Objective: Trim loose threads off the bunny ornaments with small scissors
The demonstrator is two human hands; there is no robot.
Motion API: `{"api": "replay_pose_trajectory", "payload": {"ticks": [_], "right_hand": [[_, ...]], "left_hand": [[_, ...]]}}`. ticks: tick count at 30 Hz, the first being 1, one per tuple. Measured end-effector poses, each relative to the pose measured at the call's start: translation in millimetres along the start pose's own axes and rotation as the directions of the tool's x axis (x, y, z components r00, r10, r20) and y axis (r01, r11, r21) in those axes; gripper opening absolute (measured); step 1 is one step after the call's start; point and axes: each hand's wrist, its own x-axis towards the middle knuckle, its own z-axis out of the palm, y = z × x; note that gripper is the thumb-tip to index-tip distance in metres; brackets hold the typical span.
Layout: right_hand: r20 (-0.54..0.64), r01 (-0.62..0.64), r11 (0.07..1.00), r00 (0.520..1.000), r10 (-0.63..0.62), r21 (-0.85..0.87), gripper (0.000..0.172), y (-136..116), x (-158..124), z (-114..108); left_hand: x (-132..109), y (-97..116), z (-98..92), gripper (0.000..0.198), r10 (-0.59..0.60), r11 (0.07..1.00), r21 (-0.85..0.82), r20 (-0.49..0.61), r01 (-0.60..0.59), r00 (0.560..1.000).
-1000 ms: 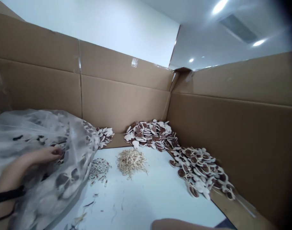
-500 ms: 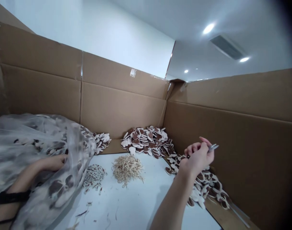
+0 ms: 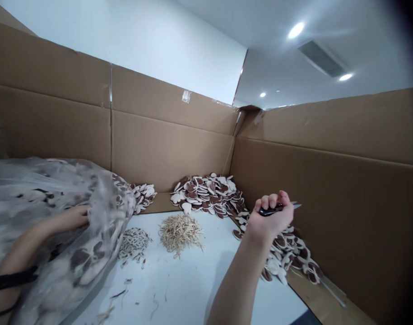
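My right hand (image 3: pixel 273 215) is closed around small scissors (image 3: pixel 272 211) with a black handle; their silver blades point out to the right past the thumb. It is raised above a heap of brown-and-white animal-shaped patches (image 3: pixel 285 255) along the right side. On the left, my left hand (image 3: pixel 78 217) reaches into a large translucent plastic bag (image 3: pixel 106 212) filled with more such patches. Its fingers look curled, but the bag partly covers the fingertips, so whatever they hold is hidden. A dark band circles the left wrist.
Cardboard walls (image 3: pixel 172 149) rise at the back and right. On the white board (image 3: pixel 186 289) lie a pile of pale short strips (image 3: pixel 180 234), a pile of small grey-brown scraps (image 3: pixel 134 243) and loose threads. More patches (image 3: pixel 208 194) are heaped in the far corner.
My right hand has turned so its curled fingers and the black scissor handle show, and it has shifted slightly left. My left hand has moved slightly up and left within the bag.
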Motion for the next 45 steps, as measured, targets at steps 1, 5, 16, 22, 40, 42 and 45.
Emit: {"api": "replay_pose_trajectory", "payload": {"ticks": [1, 5, 16, 22, 40, 42, 45], "right_hand": [[0.014, -0.026, 1.0, 1.0, 0.026, 0.012, 0.008, -0.6, 1.2, -0.9], [0.139, -0.223, 0.973, 0.967, 0.213, 0.054, 0.005, -3.5, 2.5, 0.4], [0.496, -0.388, 0.921, 0.791, 0.357, -0.044, 0.009, 4.9, -59.3, 47.3], [0.761, -0.24, 0.886, 0.453, 0.465, -0.398, 0.018, 13.2, -124.1, 59.8], [0.85, 0.172, 0.859, 0.33, 0.411, -0.482, 0.023, 29.9, -162.5, 62.7], [0.861, 0.193, 0.865, 0.329, 0.388, -0.464, 0.018, 31.0, -164.4, 63.7], [0.86, 0.209, 0.854, 0.314, 0.402, -0.476, 0.01, 32.3, -166.5, 65.1]], "left_hand": [[-0.2, 1.7, -4.4, 0.057, -0.061, 0.997, 0.047, -0.055, 0.063, 0.997], [-10.0, 28.1, -34.6, 0.039, -0.226, 0.919, 0.21, -0.412, 0.334, 0.883], [-44.2, 129.1, -24.8, 0.013, 0.185, 0.981, 0.135, -0.454, -0.137, 0.871], [-41.6, 135.4, -10.0, 0.028, 0.35, 0.936, 0.151, -0.315, -0.317, 0.882], [-33.4, 139.7, 12.6, 0.014, -0.035, 0.999, -0.022, -0.306, 0.03, 0.951], [-33.2, 140.2, 14.7, 0.016, 0.007, 0.999, -0.031, -0.299, -0.018, 0.954], [-32.5, 141.0, 17.9, 0.015, 0.042, 0.997, -0.047, -0.3, -0.059, 0.953]]}}
